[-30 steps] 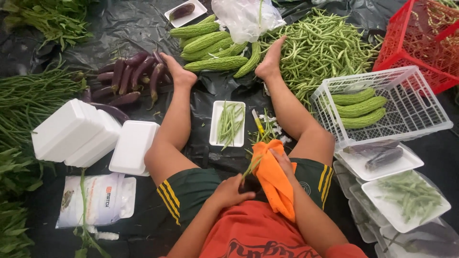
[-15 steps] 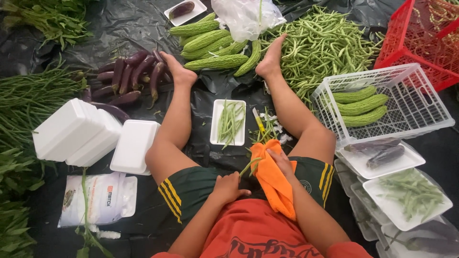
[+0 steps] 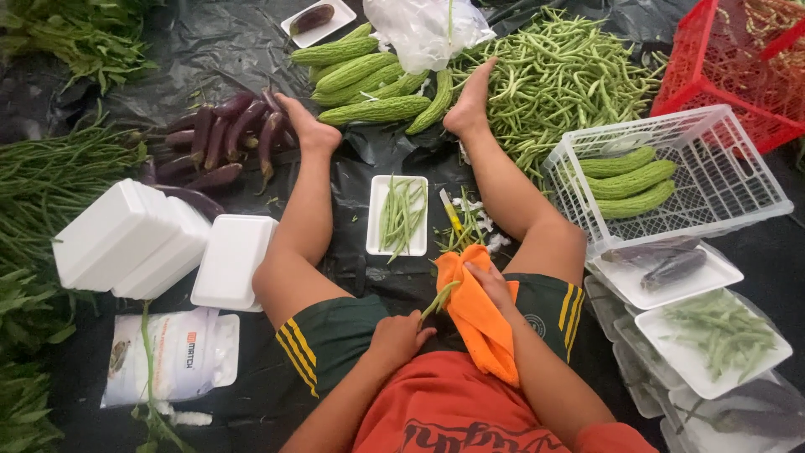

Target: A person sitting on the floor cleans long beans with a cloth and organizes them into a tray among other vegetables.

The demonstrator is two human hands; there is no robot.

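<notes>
A: While I watch from here, the left hand pinches a thin green bean pod, right?

B: Yep, pod slants up-right toward the right hand, pressed flat on the orange cloth.

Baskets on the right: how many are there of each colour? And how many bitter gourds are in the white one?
White basket: 1
Red basket: 1
Total: 2 baskets
Bitter gourds in the white basket: 3
</notes>
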